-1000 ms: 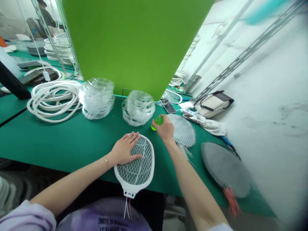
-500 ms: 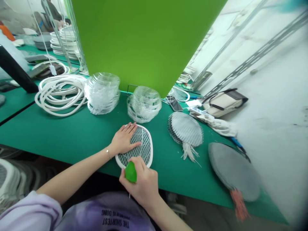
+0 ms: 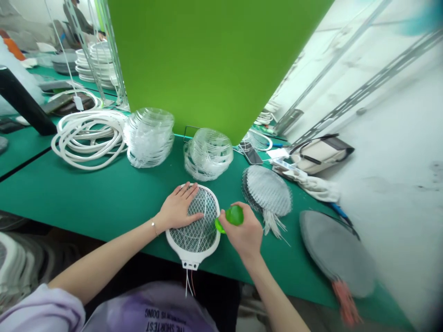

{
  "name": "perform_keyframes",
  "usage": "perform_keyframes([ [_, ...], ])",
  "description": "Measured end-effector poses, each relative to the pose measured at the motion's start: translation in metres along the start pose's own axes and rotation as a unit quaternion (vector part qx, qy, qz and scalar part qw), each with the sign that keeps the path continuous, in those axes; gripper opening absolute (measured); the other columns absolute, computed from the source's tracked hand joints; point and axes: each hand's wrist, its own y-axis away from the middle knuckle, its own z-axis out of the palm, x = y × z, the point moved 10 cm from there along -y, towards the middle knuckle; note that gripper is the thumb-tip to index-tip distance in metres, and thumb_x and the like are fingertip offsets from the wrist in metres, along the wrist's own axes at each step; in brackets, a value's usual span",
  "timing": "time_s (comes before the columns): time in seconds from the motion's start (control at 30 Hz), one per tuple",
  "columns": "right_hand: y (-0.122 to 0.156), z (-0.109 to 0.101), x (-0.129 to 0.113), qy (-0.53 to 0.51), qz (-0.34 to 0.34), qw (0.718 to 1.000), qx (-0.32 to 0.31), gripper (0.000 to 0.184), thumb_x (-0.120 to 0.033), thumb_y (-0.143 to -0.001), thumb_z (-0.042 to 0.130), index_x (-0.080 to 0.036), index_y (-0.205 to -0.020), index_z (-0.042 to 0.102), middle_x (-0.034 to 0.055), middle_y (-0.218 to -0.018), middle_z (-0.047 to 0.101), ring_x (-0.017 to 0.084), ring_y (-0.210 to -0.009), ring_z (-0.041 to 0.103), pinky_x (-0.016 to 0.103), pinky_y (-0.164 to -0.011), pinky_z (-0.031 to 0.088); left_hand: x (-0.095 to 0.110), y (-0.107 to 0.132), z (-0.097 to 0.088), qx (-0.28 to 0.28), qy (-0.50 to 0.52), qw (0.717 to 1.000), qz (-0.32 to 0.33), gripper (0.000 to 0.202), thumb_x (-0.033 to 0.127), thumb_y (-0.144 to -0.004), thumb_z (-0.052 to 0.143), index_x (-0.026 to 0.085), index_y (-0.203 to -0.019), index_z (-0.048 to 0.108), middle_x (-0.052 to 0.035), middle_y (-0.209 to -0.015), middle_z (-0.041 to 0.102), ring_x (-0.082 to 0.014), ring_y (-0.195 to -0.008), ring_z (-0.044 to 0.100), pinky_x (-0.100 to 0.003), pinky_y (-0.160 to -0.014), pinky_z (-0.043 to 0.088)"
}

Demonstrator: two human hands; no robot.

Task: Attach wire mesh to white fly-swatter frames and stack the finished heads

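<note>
An electric fly swatter head [image 3: 205,216] with a white oval frame and metal mesh lies on the green table. Thin white and red wires [image 3: 188,282] hang from its neck, over the front edge. My left hand [image 3: 178,210] presses flat on the left part of the mesh, fingers spread. At the right rim of the frame, my right hand [image 3: 247,230] is closed around a bright green, rounded tool [image 3: 234,215]. Its working end is partly hidden by the fingers, so its exact kind does not show.
Behind stand stacks of clear plastic rings [image 3: 209,154] and white frame hoops [image 3: 88,138]. To the right lie metal mesh sheets [image 3: 270,190] with white wires, grey mesh sheets [image 3: 334,251] with red wires, a phone [image 3: 251,153] and a bag [image 3: 323,154]. A green panel [image 3: 207,64] rises behind.
My right hand has moved from the swatter's neck up and right to its right rim, carrying the green tool. The neck and wires are now uncovered. My left hand stays on the mesh.
</note>
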Motion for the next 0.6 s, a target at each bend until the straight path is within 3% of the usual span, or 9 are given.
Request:
perform_keyframes([
  [0.17,-0.038,0.02,0.002,-0.03,0.027,0.998,0.045,0.039,-0.055,-0.079,0.06,-0.021,-0.096,0.062,0.0069,-0.089,0.07,0.024,-0.077,0.065,0.034,-0.072,0.049,0.009,0.012,0.0,-0.008,0.007,1.0,0.02,0.099,0.082,-0.089,0.03,0.015,-0.161,0.017,-0.0101,-0.166,0.02,-0.032,-0.153,0.016,-0.044,-0.123,0.014],
  [0.3,-0.048,0.062,0.014,0.006,0.047,0.998,-0.029,0.044,-0.055,-0.076,0.055,-0.019,-0.1,0.063,0.0089,-0.09,0.07,0.026,-0.077,0.065,0.035,-0.068,0.046,0.02,0.021,-0.006,-0.023,0.031,0.998,0.043,0.1,0.081,-0.089,0.034,0.014,-0.161,0.014,-0.012,-0.165,0.022,-0.0315,-0.153,0.015,-0.045,-0.123,0.016],
  [0.4,-0.051,0.073,0.015,0.03,0.05,0.995,-0.076,0.044,-0.054,-0.076,0.056,-0.019,-0.103,0.063,0.0087,-0.091,0.07,0.025,-0.077,0.065,0.033,-0.065,0.044,0.035,0.034,-0.022,-0.007,0.057,0.997,0.045,0.087,0.07,-0.096,0.038,0.014,-0.16,0.02,-0.0123,-0.163,0.029,-0.0293,-0.153,0.018,-0.045,-0.123,0.018],
  [0.5,-0.059,0.066,-0.006,0.014,0.029,0.997,-0.077,0.04,-0.053,-0.076,0.058,-0.021,-0.099,0.063,0.007,-0.087,0.07,0.025,-0.075,0.064,0.032,-0.064,0.043,0.058,0.06,-0.03,-0.005,0.079,0.996,0.036,0.072,0.063,-0.097,0.043,0.019,-0.154,0.038,-0.0102,-0.158,0.04,-0.0303,-0.151,0.025,-0.049,-0.122,0.021],
  [0.6,-0.064,0.071,-0.047,-0.041,-0.033,0.997,-0.061,0.039,-0.053,-0.079,0.059,-0.021,-0.101,0.062,0.0063,-0.091,0.07,0.025,-0.08,0.066,0.032,-0.067,0.044,0.075,0.086,-0.018,-0.029,0.095,0.995,0.012,0.074,0.064,-0.096,0.044,0.019,-0.155,0.036,-0.0112,-0.161,0.034,-0.0344,-0.151,0.024,-0.053,-0.12,0.024],
])
